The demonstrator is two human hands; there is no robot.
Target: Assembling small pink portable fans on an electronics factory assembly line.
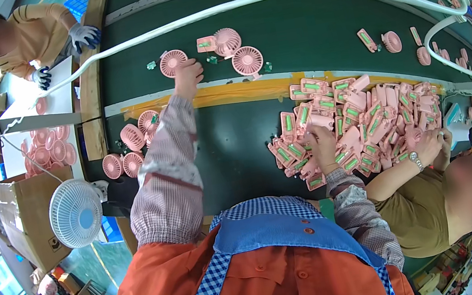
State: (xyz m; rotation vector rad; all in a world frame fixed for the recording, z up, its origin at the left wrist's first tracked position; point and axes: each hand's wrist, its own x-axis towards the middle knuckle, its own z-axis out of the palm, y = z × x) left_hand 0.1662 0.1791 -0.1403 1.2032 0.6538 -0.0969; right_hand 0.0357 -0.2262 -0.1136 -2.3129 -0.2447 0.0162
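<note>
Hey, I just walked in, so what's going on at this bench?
The person's left hand is at the edge of a round pink fan head on the dark green surface. The right hand is among heaped pink handle casings with green strips; whether it grips one is unclear. At right, a co-worker's hand is beside that heap.

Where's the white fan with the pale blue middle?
In the head view, the white fan is on the left, partly in front of a big cardboard box, below and left of the pink fan heads on the green table.
</note>
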